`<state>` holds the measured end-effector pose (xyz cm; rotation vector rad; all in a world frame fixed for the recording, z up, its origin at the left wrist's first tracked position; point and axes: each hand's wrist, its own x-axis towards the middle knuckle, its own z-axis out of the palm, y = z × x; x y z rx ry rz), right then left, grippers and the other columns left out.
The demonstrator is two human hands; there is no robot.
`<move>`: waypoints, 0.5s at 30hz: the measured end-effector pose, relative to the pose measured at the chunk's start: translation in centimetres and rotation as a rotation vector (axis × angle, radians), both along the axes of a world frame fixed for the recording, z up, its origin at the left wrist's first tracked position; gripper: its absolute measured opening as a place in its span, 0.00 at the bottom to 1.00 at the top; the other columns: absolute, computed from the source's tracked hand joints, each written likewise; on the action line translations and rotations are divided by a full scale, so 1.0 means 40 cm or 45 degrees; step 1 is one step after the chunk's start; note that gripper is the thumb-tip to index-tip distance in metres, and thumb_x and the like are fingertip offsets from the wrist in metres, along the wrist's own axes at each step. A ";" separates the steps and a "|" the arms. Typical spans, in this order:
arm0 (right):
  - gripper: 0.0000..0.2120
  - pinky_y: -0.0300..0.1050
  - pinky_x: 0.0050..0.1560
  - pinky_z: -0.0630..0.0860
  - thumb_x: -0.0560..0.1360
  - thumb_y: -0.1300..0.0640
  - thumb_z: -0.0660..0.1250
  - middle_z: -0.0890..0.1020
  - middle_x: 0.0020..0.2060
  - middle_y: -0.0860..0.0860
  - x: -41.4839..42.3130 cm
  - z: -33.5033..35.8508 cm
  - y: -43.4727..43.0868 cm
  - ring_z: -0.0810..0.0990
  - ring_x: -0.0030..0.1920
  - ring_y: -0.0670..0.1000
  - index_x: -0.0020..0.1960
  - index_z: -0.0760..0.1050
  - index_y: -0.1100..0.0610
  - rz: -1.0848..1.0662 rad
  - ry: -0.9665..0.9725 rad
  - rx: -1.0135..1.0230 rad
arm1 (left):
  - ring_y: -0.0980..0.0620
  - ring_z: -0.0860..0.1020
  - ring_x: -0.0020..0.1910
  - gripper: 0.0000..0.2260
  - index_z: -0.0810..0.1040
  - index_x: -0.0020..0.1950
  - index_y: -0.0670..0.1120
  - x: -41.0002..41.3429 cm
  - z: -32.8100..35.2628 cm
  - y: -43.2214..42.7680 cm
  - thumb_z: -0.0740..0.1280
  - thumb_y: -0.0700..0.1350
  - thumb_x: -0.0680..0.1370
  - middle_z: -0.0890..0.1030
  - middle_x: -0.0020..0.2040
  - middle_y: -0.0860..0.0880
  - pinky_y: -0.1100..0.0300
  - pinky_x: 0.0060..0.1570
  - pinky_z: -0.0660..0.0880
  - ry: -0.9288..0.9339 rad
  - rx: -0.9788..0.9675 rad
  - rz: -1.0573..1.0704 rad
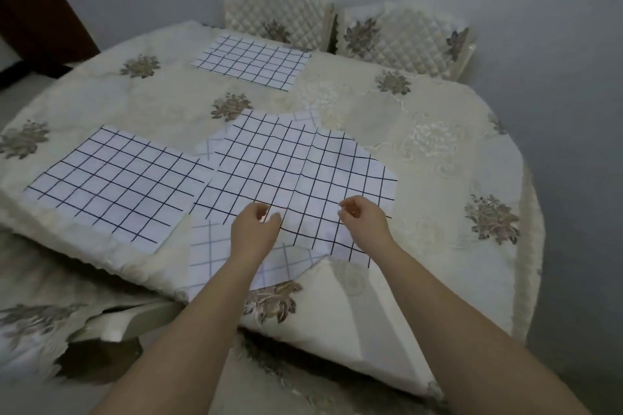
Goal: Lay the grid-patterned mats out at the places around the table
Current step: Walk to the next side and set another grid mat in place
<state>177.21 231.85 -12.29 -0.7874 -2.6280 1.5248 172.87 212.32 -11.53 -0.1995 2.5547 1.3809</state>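
**MAT LAYOUT: STATUS AT THE NEAR PLACE**

**Work surface.** The round tabletop is covered by a cream tablecloth with grey-brown flower motifs. The cloth hangs over the rim at 6 o'clock.

**Mats already laid flat.**
- The far mat, white with a dark grid, lies at 12 o'clock near the rim.
- The left mat lies at 9 o'clock, with its near corner reaching the rim.

These two mats are well apart from each other.

**Pile at 6 o'clock.** The top mat lies skewed from the centre toward the near rim. A crease runs down it and its surface is slightly rumpled. The lower mats lie beneath it at other angles. Their corners show past its far edge and its near-left edge, and one corner overhangs the rim. The pile's left edge is just beside the left mat.

**Hands.** Both bare forearms reach in from 6 o'clock.
- The left hand is over the near part of the top mat, with fingers curled and thumb close to the fingertips.
- The right hand is over the same mat, toward 5 o'clock, curled likewise.

Whether either hand pinches the fabric or only hovers above it cannot be told.

**Surroundings.** Two quilted chair backs stand side by side beyond the rim, between 12 and 1 o'clock. Part of a near chair shows at 7 o'clock.
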 end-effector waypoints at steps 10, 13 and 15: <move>0.51 0.60 0.75 0.45 0.67 0.33 0.68 0.42 0.78 0.54 -0.152 -0.134 -0.015 0.40 0.77 0.56 0.78 0.45 0.52 0.760 -0.319 0.754 | 0.44 0.45 0.78 0.43 0.48 0.77 0.40 -0.022 -0.170 0.078 0.62 0.64 0.74 0.48 0.79 0.41 0.48 0.75 0.46 0.082 -0.749 -0.284; 0.53 0.58 0.76 0.43 0.67 0.31 0.66 0.43 0.78 0.54 -0.153 -0.153 -0.012 0.41 0.78 0.54 0.78 0.42 0.55 0.750 -0.316 0.809 | 0.45 0.44 0.78 0.40 0.49 0.78 0.40 -0.022 -0.183 0.081 0.60 0.64 0.76 0.48 0.79 0.41 0.49 0.75 0.46 0.100 -0.783 -0.288; 0.53 0.57 0.76 0.44 0.67 0.31 0.66 0.45 0.78 0.54 -0.150 -0.153 -0.010 0.42 0.78 0.53 0.78 0.43 0.56 0.741 -0.296 0.816 | 0.46 0.46 0.78 0.38 0.51 0.77 0.40 -0.021 -0.188 0.080 0.58 0.63 0.77 0.49 0.79 0.42 0.50 0.76 0.47 0.110 -0.803 -0.309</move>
